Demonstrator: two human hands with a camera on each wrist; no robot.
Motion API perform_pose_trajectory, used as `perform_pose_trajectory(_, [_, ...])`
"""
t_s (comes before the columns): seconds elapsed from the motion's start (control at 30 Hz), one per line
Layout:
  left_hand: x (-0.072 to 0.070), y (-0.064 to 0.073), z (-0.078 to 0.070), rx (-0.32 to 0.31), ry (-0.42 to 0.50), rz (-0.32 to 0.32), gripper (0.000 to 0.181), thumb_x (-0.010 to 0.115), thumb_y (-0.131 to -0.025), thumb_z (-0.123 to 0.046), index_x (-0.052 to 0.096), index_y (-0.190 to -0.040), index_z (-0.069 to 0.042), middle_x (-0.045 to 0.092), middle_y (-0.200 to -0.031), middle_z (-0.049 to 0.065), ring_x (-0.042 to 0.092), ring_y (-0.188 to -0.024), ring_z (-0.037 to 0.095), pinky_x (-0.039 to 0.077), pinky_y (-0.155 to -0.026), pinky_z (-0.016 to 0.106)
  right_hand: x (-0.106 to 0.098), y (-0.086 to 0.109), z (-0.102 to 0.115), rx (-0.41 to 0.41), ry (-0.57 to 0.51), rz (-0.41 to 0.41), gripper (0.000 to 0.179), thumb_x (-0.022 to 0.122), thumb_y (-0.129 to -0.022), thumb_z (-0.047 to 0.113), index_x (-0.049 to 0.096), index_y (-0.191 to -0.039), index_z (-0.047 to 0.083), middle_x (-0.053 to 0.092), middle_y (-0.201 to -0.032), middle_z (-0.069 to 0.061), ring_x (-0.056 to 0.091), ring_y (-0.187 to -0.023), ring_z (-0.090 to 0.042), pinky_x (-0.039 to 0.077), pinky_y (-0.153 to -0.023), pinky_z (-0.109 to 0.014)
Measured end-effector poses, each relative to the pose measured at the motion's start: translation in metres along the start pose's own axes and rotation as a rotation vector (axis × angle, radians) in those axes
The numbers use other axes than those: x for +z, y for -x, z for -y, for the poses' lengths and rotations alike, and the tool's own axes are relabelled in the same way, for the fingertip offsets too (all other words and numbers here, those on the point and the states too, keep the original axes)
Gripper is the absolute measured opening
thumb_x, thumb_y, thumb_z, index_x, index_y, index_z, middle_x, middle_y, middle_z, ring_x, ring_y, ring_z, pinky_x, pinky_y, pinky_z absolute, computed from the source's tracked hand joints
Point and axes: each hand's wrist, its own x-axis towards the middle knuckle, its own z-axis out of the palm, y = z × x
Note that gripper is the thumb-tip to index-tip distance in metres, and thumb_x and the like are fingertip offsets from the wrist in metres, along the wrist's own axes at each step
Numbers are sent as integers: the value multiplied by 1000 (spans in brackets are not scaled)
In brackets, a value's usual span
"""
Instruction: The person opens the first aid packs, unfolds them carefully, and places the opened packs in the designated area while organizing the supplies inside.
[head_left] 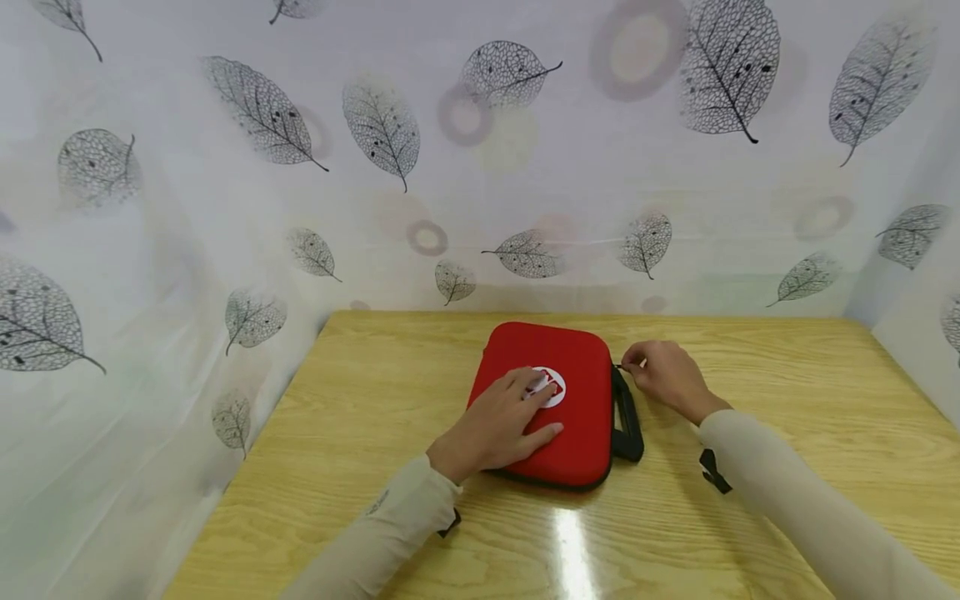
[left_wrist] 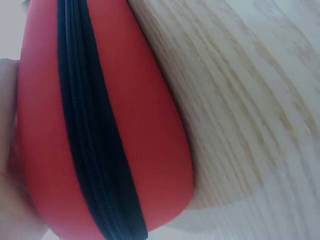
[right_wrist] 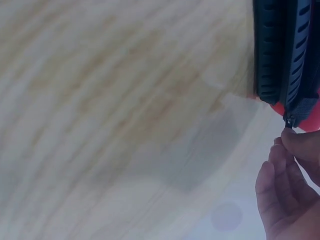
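A red zippered case (head_left: 573, 346) with a white round emblem and a black handle (head_left: 632, 429) lies flat on the table. My left hand (head_left: 491, 421) rests on its lid with the fingers spread over the emblem. At the case's right side, just beyond the handle, my right hand (head_left: 663, 375) pinches a small zipper pull (right_wrist: 289, 123) between thumb and finger. The left wrist view shows the black zipper band (left_wrist: 95, 145) with its teeth together along that stretch. In the right wrist view the ribbed handle (right_wrist: 270, 50) stands above the fingertips.
The wood-grain table (head_left: 360, 400) reaches back to a pale curtain (head_left: 480, 200) printed with leaves, which also hangs along the left and right sides. Light glares off the table in front of the case. A dark strap (head_left: 714, 471) shows by the right sleeve.
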Motion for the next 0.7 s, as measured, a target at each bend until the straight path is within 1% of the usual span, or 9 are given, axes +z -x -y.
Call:
perform_pose_trajectory(0.13, [0, -1, 0, 19, 55, 14, 64, 54, -101, -49, 48, -151, -10, 40, -159, 8, 33, -148, 24, 25, -121, 35, 1, -6, -2, 1, -12, 5, 10, 69, -86, -2, 78, -90, 1, 75, -85, -12, 69, -76, -30, 56, -66, -47])
perform_pose_trajectory(0.2, [1, -2, 0, 21, 90, 27, 66, 53, -102, -49, 44, -154, -9, 39, -160, 6, 31, -149, 22, 23, -121, 33, 2, -8, -4, -2, -17, 0, 9, 70, -86, -2, 78, -89, 1, 74, -84, -11, 69, -76, -31, 56, -67, -48])
perform_pose_trajectory(0.27, [3, -3, -1, 20, 105, 38, 67, 52, -102, -50, 42, -155, -10, 37, -161, 5, 30, -150, 20, 23, -121, 31, 4, -10, -6, -10, -25, -3, 7, 71, -86, -1, 78, -89, 1, 74, -83, -11, 69, -76, -32, 56, -68, -49])
perform_pose_trajectory(0.4, [4, -4, -3, 13, 93, 37, 66, 50, -103, -51, 41, -156, -12, 36, -162, 5, 29, -150, 19, 24, -120, 30, 6, -11, -10, -20, -53, 3, 7, 72, -87, -1, 78, -89, 0, 74, -83, -11, 69, -75, -30, 56, -69, -49])
perform_pose_trajectory(0.53, [5, -6, -6, -8, 77, 19, 65, 51, -102, -50, 44, -154, -11, 39, -160, 5, 33, -149, 20, 26, -119, 31, 6, -10, -13, -10, -80, 23, 7, 71, -88, -1, 77, -92, -1, 74, -85, -12, 68, -73, -27, 56, -69, -47])
perform_pose_trajectory(0.7, [9, -8, -10, -27, 41, -1, 67, 52, -101, -50, 43, -154, -10, 40, -159, 7, 35, -147, 20, 26, -119, 31, 8, -9, -17, -14, -105, 21, 7, 71, -90, -1, 77, -94, -1, 74, -88, -13, 68, -73, -25, 57, -68, -44])
